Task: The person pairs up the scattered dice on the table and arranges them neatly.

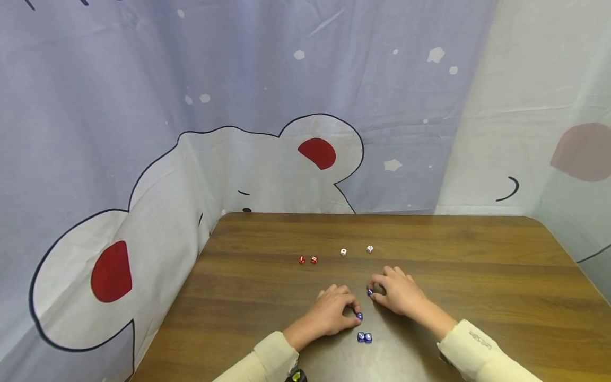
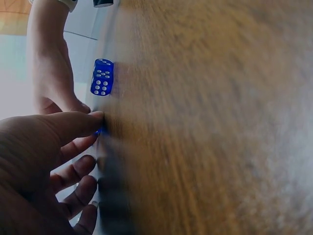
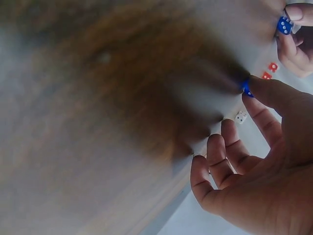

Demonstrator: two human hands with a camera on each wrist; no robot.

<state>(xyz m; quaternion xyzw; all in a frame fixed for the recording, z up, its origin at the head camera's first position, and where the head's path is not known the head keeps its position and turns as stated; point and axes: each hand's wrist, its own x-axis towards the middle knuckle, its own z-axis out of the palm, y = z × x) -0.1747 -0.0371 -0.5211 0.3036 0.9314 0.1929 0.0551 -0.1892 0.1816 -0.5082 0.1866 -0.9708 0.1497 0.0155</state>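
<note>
Between thumb and index finger, my left hand (image 1: 331,310) pinches a blue die (image 1: 359,317) at the table surface. Farther forward and to the right, my right hand (image 1: 400,291) pinches another blue die (image 1: 369,292) in the same way. Two more blue dice (image 1: 365,337) sit side by side, touching, just nearer to me than the left hand. In the left wrist view the left thumb hides most of its die, while the blue pair (image 2: 101,78) shows white pips. The right wrist view shows both held dice, the right one (image 3: 248,89) partly covered by fingertips.
Two red dice (image 1: 307,260) lie close together beyond the left hand. Two white dice, one (image 1: 343,252) at centre and one (image 1: 369,249) to its right, lie beyond the hands. A wooden table (image 1: 229,297) carries everything, with a patterned curtain (image 1: 267,79) along its far edge.
</note>
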